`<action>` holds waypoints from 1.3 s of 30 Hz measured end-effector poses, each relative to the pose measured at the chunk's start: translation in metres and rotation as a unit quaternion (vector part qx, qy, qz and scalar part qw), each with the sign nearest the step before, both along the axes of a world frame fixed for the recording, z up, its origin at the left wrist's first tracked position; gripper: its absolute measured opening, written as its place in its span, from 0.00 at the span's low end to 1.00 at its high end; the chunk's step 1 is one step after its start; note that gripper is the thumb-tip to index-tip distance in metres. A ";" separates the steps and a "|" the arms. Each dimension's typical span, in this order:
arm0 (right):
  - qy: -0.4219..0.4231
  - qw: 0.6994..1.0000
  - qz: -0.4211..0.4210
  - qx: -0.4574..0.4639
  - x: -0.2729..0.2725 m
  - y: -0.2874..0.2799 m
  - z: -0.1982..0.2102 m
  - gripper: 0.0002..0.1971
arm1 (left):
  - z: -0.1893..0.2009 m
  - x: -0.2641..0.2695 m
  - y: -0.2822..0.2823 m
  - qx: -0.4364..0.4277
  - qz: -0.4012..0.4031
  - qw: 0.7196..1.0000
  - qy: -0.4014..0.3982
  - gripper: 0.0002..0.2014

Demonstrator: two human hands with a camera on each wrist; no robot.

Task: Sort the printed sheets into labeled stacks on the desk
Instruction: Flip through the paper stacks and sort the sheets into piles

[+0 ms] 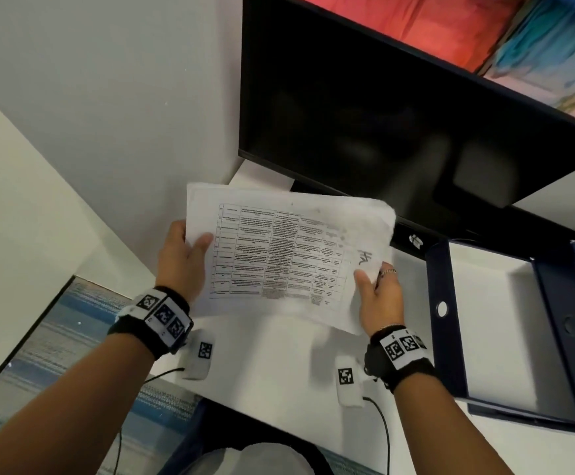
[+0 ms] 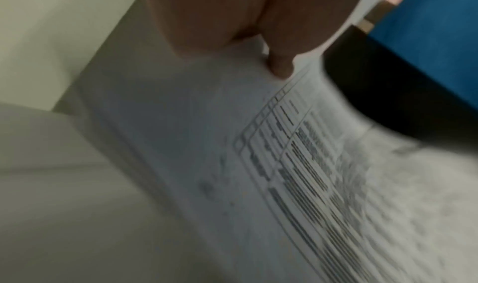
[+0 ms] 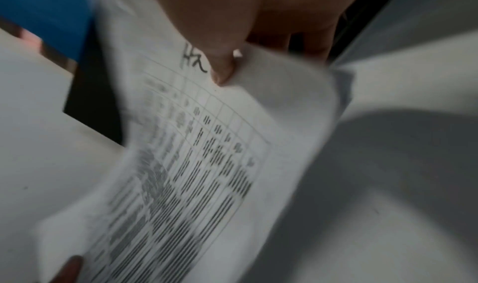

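I hold a bundle of white printed sheets [image 1: 279,255] in the air above the white desk [image 1: 268,368]. The top sheet carries a dense printed table and a handwritten mark near its right edge. My left hand [image 1: 185,258] grips the left edge, thumb on top. My right hand [image 1: 376,289] pinches the right edge with its thumb beside the handwritten mark. The left wrist view shows the left thumb [image 2: 282,62] pressed on the sheets [image 2: 284,175]. In the right wrist view the right thumb [image 3: 222,70] sits next to the mark on the sheets [image 3: 194,175].
A dark monitor [image 1: 399,114] stands right behind the sheets. An open navy box file [image 1: 505,323] with a white inside lies on the desk at right. Two small white tagged devices [image 1: 200,358] [image 1: 347,382] with cables sit near the desk's front edge. A white wall is at left.
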State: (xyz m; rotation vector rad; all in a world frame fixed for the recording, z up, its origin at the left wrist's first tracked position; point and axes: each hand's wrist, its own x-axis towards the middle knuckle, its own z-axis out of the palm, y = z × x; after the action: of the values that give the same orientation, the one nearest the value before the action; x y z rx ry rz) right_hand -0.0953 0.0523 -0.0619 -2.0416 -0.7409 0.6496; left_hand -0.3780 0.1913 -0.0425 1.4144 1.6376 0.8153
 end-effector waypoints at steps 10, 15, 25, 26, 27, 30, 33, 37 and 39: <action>-0.040 0.946 0.095 -0.306 -0.009 -0.013 -0.047 0.24 | -0.064 -0.002 -0.010 -0.191 -0.081 0.970 0.128 0.24; -0.039 0.946 0.072 -0.315 -0.012 -0.013 -0.050 0.23 | -0.066 -0.004 -0.017 -0.213 -0.060 0.971 0.088 0.22; -0.022 0.955 0.013 -0.294 0.000 -0.007 -0.038 0.20 | -0.062 -0.012 -0.015 -0.191 -0.060 0.973 0.113 0.12; -0.029 0.950 0.029 -0.311 0.001 -0.008 -0.038 0.20 | -0.064 -0.013 -0.016 -0.197 -0.066 0.972 0.113 0.13; -0.039 0.943 0.051 -0.328 0.001 -0.009 -0.039 0.22 | -0.065 -0.014 -0.018 -0.203 -0.075 0.970 0.111 0.13; -0.074 0.944 0.086 -0.311 0.008 -0.001 -0.043 0.22 | -0.068 -0.015 -0.024 -0.202 -0.086 0.970 0.101 0.13; -0.079 0.971 0.066 -0.216 0.017 0.023 -0.041 0.25 | -0.068 -0.017 -0.026 -0.189 -0.086 0.974 0.092 0.12; 0.006 0.986 0.050 -0.156 0.025 0.058 -0.040 0.29 | -0.069 -0.021 -0.020 -0.179 -0.105 0.974 0.095 0.11; 0.016 0.985 0.053 -0.161 0.028 0.069 -0.045 0.25 | -0.067 -0.022 -0.017 -0.182 -0.116 0.971 0.100 0.12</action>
State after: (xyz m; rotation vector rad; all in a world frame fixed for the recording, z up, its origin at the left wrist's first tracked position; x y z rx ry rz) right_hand -0.0671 0.1218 -0.1070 -2.2891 -0.7687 0.9098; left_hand -0.4002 0.1739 -0.1100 1.4183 1.6303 0.2273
